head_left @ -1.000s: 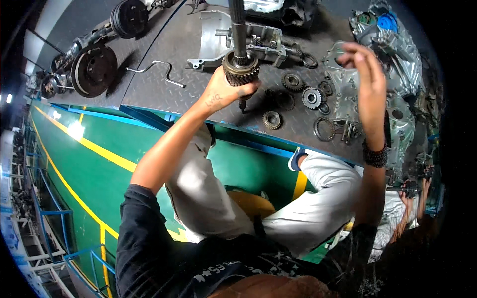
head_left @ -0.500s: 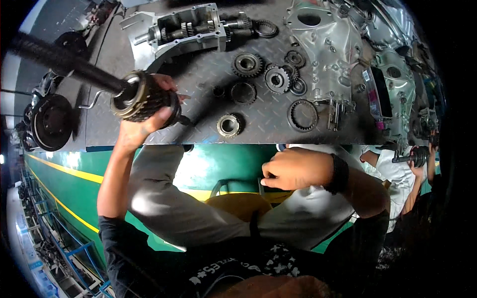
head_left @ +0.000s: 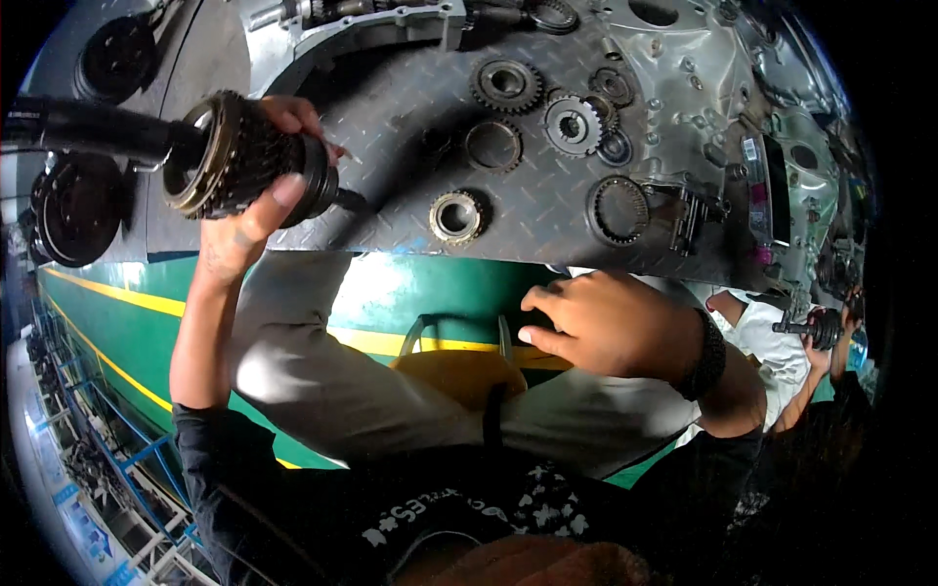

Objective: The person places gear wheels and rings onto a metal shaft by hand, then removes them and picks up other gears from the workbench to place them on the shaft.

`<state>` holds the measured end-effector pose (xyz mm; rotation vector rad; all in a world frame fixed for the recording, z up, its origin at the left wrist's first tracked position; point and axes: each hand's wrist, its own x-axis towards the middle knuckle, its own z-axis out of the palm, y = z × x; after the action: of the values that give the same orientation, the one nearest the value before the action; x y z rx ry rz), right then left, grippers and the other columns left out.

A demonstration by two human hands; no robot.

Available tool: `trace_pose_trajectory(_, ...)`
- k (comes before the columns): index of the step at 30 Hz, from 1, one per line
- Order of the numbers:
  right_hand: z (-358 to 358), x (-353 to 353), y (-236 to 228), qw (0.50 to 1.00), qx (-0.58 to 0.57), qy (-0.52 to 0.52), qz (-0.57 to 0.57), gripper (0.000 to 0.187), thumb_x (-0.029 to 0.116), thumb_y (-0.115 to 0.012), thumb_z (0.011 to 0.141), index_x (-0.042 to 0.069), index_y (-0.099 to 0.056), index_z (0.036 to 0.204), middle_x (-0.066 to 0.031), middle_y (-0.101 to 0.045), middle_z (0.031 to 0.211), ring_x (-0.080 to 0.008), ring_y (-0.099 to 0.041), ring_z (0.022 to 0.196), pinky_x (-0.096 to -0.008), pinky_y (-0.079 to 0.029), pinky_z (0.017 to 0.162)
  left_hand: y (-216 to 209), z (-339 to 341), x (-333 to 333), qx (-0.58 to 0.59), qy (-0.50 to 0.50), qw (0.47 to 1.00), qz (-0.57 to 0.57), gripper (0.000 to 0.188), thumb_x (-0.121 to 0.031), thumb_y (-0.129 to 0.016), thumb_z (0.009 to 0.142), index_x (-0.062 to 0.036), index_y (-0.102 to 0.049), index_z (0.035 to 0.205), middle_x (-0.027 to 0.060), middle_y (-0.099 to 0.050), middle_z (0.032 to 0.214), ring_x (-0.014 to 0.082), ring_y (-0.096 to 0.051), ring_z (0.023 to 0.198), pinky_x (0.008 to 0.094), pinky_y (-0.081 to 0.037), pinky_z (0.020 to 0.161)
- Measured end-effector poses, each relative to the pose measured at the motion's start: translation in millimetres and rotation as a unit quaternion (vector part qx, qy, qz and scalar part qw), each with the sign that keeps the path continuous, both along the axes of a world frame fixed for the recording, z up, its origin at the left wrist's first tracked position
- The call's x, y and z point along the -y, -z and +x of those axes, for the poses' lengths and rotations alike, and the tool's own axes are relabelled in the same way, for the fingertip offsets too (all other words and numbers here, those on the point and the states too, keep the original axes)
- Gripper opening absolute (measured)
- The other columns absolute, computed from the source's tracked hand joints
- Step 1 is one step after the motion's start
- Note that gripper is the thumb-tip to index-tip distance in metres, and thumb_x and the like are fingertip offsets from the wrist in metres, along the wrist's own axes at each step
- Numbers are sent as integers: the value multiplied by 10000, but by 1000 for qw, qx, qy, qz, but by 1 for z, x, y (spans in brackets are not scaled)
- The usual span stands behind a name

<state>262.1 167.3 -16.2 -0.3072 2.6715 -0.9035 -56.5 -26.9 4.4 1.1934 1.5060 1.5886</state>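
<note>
We hold one dark steel shaft with a toothed gear stack (head_left: 256, 166) at ten o'clock by the grey steel-plate table (head_left: 557, 210), its long axis nearly level: thick end towards nine, thin tip between three and four. Our left hand (head_left: 244, 234) is clamped around the stack; our right hand (head_left: 601, 322) curls loosely, thumb and fingers apart. Between twelve and one lie two large grey steel gears (head_left: 486, 90); at twelve, one brass-toned toothed ring (head_left: 439, 217).

Open lane for your R hand (head_left: 620, 327): tabletop (head_left: 542, 215) btwn. small brass gear (head_left: 438, 220) and lg. toothed ring (head_left: 640, 210); silver gear (head_left: 588, 125) and dark ring (head_left: 470, 145) block its far end.
</note>
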Motion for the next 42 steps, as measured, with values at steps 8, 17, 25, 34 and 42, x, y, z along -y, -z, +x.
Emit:
trace_pose_trajectory(8,-10,2,-1,988,121,90,-37,499,360,-582,1043,-47,-540,1328,-238,-657,766,-435,-672,791,-525,-513,740,3,3,2,35,-6,999,21,483,-138,-763,803,-41,-541,1221,157,-557,1215,268,-660,1048,445,-546,972)
trace_pose_trajectory(17,-11,8,-4,988,63,123,-64,347,356,-569,1050,70,-595,1245,-231,-681,808,-441,-672,816,-534,-509,740,4,5,2,20,-3,999,34,493,-143,-767,797,-36,-540,1221,156,-559,1207,267,-668,1043,440,-555,975)
trace_pose_trajectory(25,-19,11,-5,986,96,131,-42,397,366,-594,1033,40,-567,1258,-221,-673,805,-428,-667,785,-531,-518,758,-6,10,-3,-23,-5,1000,-16,547,-246,-777,799,-53,-509,1234,158,-546,1210,291,-650,1049,515,-535,1001)
trace_pose_trajectory(34,-29,11,-18,978,144,134,-67,336,346,-566,1046,17,-607,996,-232,-657,729,-449,-662,739,-559,-505,714,1,7,-1,5,5,999,38,475,-117,-792,792,-19,-562,1195,157,-602,1158,244,-680,1014,394,-583,908)
trace_pose_trajectory(42,-25,8,-8,990,103,92,-35,341,343,-553,1051,21,-642,978,-248,-671,752,-462,-674,772,-574,-508,751,1,9,-3,7,6,999,43,462,-107,-784,789,-23,-556,1182,161,-595,1164,237,-677,1005,397,-578,922)
